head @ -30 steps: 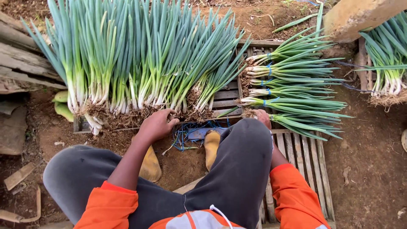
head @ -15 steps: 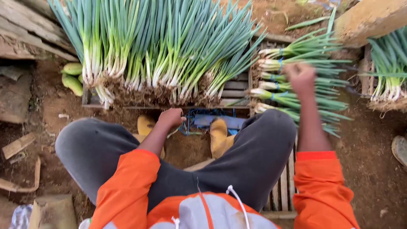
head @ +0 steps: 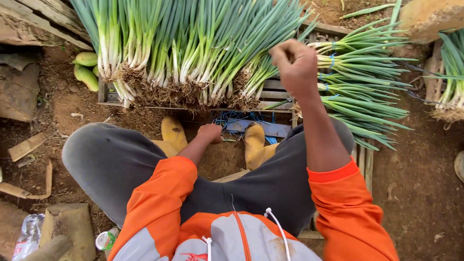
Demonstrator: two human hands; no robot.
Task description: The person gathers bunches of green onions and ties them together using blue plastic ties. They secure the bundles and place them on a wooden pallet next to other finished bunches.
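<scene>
A long row of loose green onions lies on a slatted wooden pallet, roots toward me. To its right are stacked bundles of onions tied with blue string. My right hand is raised above the gap between the loose row and the bundles, its fingers curled with nothing visible in them. My left hand is low between my yellow boots, closed at the edge of a pile of blue tie strings on the ground.
Green squash-like fruits lie left of the pallet by old planks. More onions lie at the far right, below a pale block. A plastic bottle and a can sit at lower left on bare soil.
My right hand rose from the lowest bundle and swung left over the onions. My left hand dropped from the onion roots to the blue strings. The view tilted down.
</scene>
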